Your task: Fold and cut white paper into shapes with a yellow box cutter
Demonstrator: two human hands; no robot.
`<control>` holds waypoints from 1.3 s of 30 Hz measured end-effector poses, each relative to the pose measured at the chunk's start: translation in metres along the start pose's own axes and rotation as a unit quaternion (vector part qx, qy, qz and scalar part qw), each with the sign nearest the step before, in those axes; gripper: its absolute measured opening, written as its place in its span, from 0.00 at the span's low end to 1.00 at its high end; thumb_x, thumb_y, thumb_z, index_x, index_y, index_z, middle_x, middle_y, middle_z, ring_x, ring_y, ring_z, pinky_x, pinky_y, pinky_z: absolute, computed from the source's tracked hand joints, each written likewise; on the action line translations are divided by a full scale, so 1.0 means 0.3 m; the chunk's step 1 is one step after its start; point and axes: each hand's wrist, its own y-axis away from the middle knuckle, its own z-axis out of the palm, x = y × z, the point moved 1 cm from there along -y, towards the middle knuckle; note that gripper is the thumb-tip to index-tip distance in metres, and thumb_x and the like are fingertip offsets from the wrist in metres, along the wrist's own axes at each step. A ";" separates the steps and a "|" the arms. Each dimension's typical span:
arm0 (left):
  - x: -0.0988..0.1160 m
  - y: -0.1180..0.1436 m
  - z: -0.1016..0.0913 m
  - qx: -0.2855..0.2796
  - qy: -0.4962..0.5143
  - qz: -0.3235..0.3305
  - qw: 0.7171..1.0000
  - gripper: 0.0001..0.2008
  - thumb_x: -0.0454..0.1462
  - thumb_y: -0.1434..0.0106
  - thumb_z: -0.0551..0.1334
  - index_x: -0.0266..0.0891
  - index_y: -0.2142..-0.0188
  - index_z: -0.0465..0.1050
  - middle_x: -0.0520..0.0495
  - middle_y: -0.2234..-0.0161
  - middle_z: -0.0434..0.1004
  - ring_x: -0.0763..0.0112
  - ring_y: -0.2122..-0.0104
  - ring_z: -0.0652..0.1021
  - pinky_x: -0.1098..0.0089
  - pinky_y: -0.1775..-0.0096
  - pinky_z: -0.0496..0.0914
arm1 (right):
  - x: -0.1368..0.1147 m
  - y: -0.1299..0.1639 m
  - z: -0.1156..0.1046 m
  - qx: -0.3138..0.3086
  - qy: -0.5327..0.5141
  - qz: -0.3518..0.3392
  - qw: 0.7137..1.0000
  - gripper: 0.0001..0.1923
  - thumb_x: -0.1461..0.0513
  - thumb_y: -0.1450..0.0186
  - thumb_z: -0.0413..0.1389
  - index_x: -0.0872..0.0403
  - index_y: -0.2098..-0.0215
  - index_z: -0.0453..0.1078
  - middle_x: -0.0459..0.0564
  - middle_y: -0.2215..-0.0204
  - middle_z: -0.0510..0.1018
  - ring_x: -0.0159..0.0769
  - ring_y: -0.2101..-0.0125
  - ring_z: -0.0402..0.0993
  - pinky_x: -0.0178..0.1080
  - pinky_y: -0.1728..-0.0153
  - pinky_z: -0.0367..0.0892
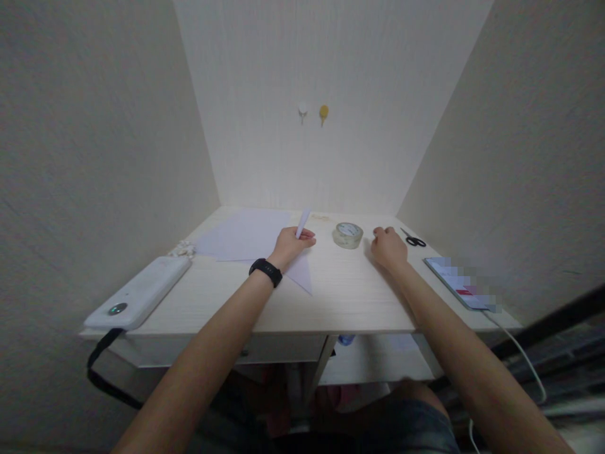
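My left hand [290, 246], with a black band on its wrist, is closed around a piece of white paper [303, 223] that looks folded or rolled. One narrow end sticks up past the thumb. A pointed paper corner [301, 276] shows below the hand; whether it belongs to the held piece I cannot tell. To the right lies a roll of clear tape [348, 236], apart from both hands. My right hand [389, 247] rests by the desk surface between the tape and the black-handled scissors [414, 239]. Its fingers are curled, and anything inside them is hidden.
White paper sheets [246, 230] lie at the back left of the white desk [340, 302]. A white device with a black strap [142, 293] sits at the left edge. A tablet or phone [456, 284] with a cable lies right. Two hooks [324, 112] hang on the back wall.
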 end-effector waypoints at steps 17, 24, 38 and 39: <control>0.004 0.016 0.029 -0.039 -0.010 0.021 0.999 0.08 0.31 0.50 0.71 0.34 0.68 0.79 0.45 0.68 0.81 0.69 0.68 0.78 0.67 0.60 0.70 | -0.266 0.073 -0.077 -0.053 -0.508 -0.064 0.857 0.21 0.49 0.40 0.58 0.55 0.57 0.77 0.50 0.73 0.79 0.37 0.75 0.74 0.37 0.77 0.67; 0.009 0.035 0.050 -0.107 0.008 0.035 0.994 0.07 0.31 0.49 0.71 0.34 0.68 0.79 0.45 0.69 0.81 0.69 0.68 0.78 0.66 0.60 0.71 | -0.320 0.112 -0.048 -0.073 -0.631 -0.020 0.772 0.19 0.49 0.51 0.65 0.56 0.72 0.78 0.48 0.81 0.76 0.32 0.81 0.66 0.33 0.84 0.58; 0.022 0.039 0.041 -0.126 -0.087 0.040 0.987 0.15 0.33 0.48 0.71 0.32 0.59 0.79 0.36 0.58 0.81 0.58 0.59 0.80 0.60 0.53 0.70 | -0.206 0.131 -0.148 0.058 -0.717 -0.007 0.694 0.18 0.50 0.47 0.64 0.51 0.63 0.74 0.50 0.67 0.79 0.36 0.69 0.74 0.37 0.70 0.69; 0.023 0.041 0.040 -0.113 -0.151 0.060 0.980 0.13 0.33 0.48 0.70 0.34 0.61 0.79 0.37 0.59 0.82 0.56 0.58 0.80 0.59 0.53 0.69 | -0.214 0.135 -0.158 0.050 -0.718 -0.034 0.694 0.20 0.50 0.46 0.64 0.50 0.59 0.73 0.51 0.61 0.79 0.38 0.63 0.76 0.39 0.66 0.71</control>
